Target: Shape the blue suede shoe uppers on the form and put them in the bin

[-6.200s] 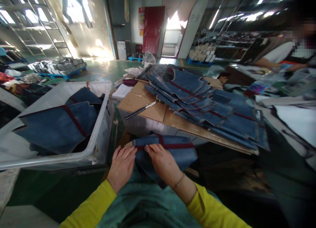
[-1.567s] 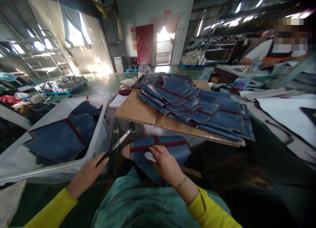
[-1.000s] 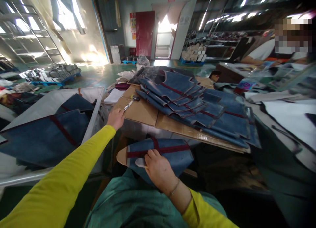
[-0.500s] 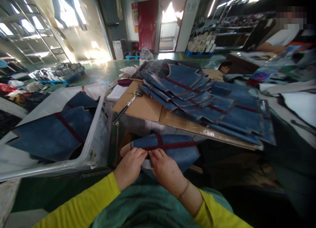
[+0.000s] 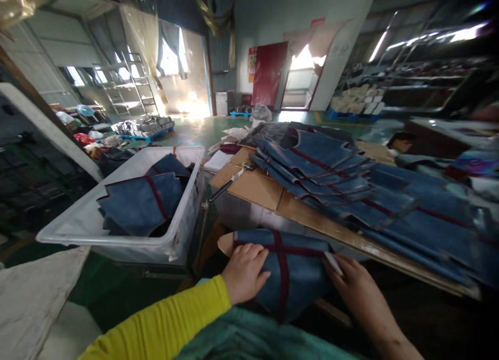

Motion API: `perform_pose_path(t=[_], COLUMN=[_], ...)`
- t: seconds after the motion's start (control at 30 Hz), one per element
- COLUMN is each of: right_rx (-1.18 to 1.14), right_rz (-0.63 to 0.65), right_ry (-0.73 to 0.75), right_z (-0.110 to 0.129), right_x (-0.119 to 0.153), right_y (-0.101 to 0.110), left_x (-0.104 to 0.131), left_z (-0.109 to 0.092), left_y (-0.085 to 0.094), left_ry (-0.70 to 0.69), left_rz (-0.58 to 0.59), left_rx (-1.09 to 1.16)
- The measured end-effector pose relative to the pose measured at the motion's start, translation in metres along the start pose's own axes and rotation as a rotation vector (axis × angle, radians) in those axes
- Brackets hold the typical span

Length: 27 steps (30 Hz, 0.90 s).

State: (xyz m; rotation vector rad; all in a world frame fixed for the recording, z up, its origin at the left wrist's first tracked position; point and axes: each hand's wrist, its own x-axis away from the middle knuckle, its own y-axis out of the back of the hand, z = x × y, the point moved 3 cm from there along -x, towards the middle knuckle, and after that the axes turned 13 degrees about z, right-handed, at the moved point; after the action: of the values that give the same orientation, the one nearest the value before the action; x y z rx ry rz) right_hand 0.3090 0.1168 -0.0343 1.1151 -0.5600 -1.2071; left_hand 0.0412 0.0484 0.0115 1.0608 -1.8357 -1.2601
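Blue panel with crossing maroon strips lies before us, low in the middle of the view, its lower corner dropping toward our green clothing. At left, we see a white bin with other blue pieces inside, the top one banded in maroon. Next comes a black-handled tool on some cardboard, its handle jutting past the near edge, apart from both our hands. Nearer us, a brown tip shows beyond the panel's left end. Our left hand, in a yellow sleeve, rests on the panel's left part, fingers bent and close together, thumb standing apart. Our right hand, at the panel's right end, pinches a pale flat tool between thumb and fingers. Behind it, we have overlapping blue sheets piled on the cardboard.
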Motion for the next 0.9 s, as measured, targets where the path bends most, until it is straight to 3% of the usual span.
perform_pose_path(t=[0.17, 0.3, 0.37, 0.43, 0.5, 0.63, 0.77, 0.9], right_rx=[-0.17, -0.206, -0.311, -0.441, -0.415, -0.35, -0.382, -0.329], right_rz=[0.066, 0.071, 0.053, 0.032, 0.041, 0.02, 0.037, 0.049], right_ry=[-0.227, -0.308, -0.311, -0.196, 0.015, 0.348, 0.511, 0.64], right_z=[-0.001, 0.015, 0.035, 0.07, 0.121, 0.214, 0.265, 0.299], right_x=[-0.001, -0.009, -0.013, -0.018, -0.025, -0.038, -0.058, -0.081], right_y=[0.002, 0.012, 0.025, 0.043, 0.067, 0.115, 0.135, 0.128], left_x=[-0.018, -0.025, -0.026, -0.025, -0.019, 0.009, 0.041, 0.06], left_z=[-0.022, -0.026, -0.025, -0.022, -0.018, 0.0, 0.027, 0.067], left_y=[-0.012, -0.019, -0.023, -0.024, -0.019, 0.012, 0.045, 0.061], left_ry=[-0.007, 0.009, 0.012, 0.003, -0.016, -0.012, 0.051, 0.295], left_rz=[-0.047, -0.085, -0.094, -0.11, -0.164, -0.364, -0.531, -0.664], left_rx=[0.024, 0.033, 0.049, 0.082, 0.138, 0.255, 0.21, 0.282])
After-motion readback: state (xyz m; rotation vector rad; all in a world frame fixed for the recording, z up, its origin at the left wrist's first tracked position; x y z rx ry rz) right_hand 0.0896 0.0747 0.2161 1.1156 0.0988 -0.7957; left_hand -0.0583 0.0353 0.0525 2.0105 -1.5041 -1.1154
